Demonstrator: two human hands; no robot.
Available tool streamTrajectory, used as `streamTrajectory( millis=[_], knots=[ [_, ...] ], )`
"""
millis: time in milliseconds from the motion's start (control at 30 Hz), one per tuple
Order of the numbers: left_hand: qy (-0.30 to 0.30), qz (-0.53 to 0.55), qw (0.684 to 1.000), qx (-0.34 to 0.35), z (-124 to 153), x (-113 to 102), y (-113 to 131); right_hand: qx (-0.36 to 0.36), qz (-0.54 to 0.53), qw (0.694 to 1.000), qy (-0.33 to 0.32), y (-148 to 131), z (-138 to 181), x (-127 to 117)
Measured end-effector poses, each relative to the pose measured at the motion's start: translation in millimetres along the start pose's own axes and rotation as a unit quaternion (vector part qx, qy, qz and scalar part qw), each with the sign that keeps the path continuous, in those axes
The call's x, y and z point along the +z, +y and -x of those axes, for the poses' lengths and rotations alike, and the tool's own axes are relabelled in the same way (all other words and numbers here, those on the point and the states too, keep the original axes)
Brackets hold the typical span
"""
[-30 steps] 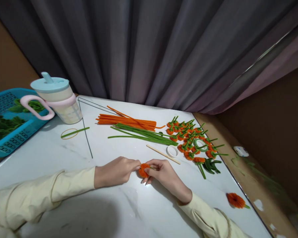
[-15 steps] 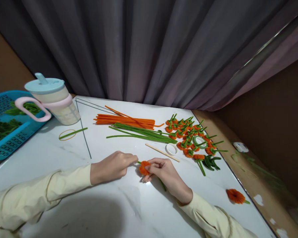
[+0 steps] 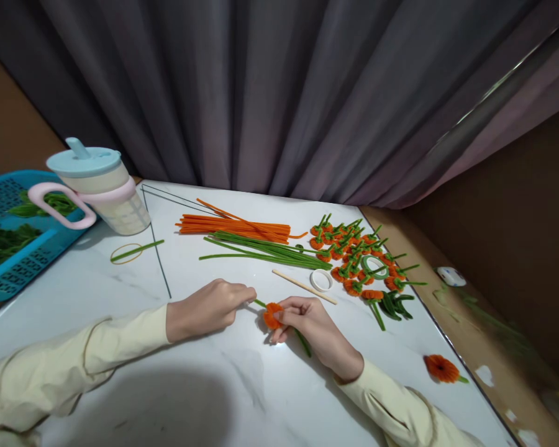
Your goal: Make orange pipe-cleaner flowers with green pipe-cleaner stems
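Observation:
Between thumb and fingers of my right hand (image 3: pixel 314 329) is an orange fuzzy flower (image 3: pixel 272 316), held just above the white tabletop. A green pipe cleaner (image 3: pixel 302 343) runs past the flower, one end sticking out below my right fingers. My left hand (image 3: pixel 213 308) pinches the other end, left of the flower, and a short green length shows between fingertips and petals. How the stem passes through the flower is hidden by my right fingers. Beyond my hands lie a bundle of orange pipe cleaners (image 3: pixel 235 226) and a bundle of green pipe cleaners (image 3: pixel 272 249).
Several finished orange flowers (image 3: pixel 353 287) with green stems cluster at the right, near green tape (image 3: pixel 375 267), a white ring (image 3: pixel 321 280) and a wooden stick (image 3: pixel 302 286). One flower (image 3: pixel 441 369) lies near the right edge. A lidded cup (image 3: pixel 121 202) and blue basket (image 3: pixel 51 239) stand left.
My left hand has moved slightly left with the green end, so more green shows beside the flower. The flower has shifted a little right in my right fingers.

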State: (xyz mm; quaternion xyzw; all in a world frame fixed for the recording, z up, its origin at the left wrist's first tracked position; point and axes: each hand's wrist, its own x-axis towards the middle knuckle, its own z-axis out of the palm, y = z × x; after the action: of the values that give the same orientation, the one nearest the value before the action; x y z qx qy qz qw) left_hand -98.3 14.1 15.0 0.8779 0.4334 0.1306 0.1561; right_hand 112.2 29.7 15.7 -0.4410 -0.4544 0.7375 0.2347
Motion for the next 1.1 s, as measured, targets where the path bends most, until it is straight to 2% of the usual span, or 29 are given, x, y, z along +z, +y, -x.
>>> streamTrajectory(
  millis=[167, 233, 333, 433, 500, 600, 667, 800, 867, 1000, 1100],
  knots=[
    [0.038, 0.005, 0.999, -0.028, -1, -7, -19, -0.002, -0.012, 1.0, 0.029, -1, -1, -8],
    [-0.003, 0.019, 0.999, -0.035, -1, -13, -21, -0.002, -0.003, 1.0, 0.03, -1, -2, -10],
    [-0.08, 0.046, 0.996, -0.02, -1, -24, -12, 0.005, 0.017, 1.0, 0.011, -1, -4, -10],
    [-0.081, 0.064, 0.995, -0.001, -2, -29, 7, -0.002, 0.031, 0.999, -0.02, 0, -5, -6],
    [-0.104, 0.114, 0.988, -0.017, -4, -27, 17, -0.018, 0.041, 0.999, -0.029, 1, -4, -3],
    [-0.13, 0.218, 0.964, -0.083, -7, -19, 25, -0.055, 0.074, 0.995, -0.026, 3, -1, 0],
    [-0.122, 0.288, 0.941, -0.126, -9, -12, 26, -0.082, 0.11, 0.991, -0.015, 3, 2, 0],
    [-0.095, 0.469, 0.861, -0.173, -13, 0, 29, -0.105, 0.195, 0.975, -0.005, 3, 9, -1],
    [-0.093, 0.523, 0.828, -0.18, -15, 4, 30, -0.11, 0.219, 0.969, -0.017, 4, 11, -3],
    [-0.085, 0.536, 0.816, -0.201, -16, 9, 29, -0.107, 0.192, 0.974, -0.057, 9, 12, -9],
    [-0.085, 0.55, 0.805, -0.208, -17, 14, 27, -0.104, 0.158, 0.98, -0.058, 15, 10, -13]
  ],
)
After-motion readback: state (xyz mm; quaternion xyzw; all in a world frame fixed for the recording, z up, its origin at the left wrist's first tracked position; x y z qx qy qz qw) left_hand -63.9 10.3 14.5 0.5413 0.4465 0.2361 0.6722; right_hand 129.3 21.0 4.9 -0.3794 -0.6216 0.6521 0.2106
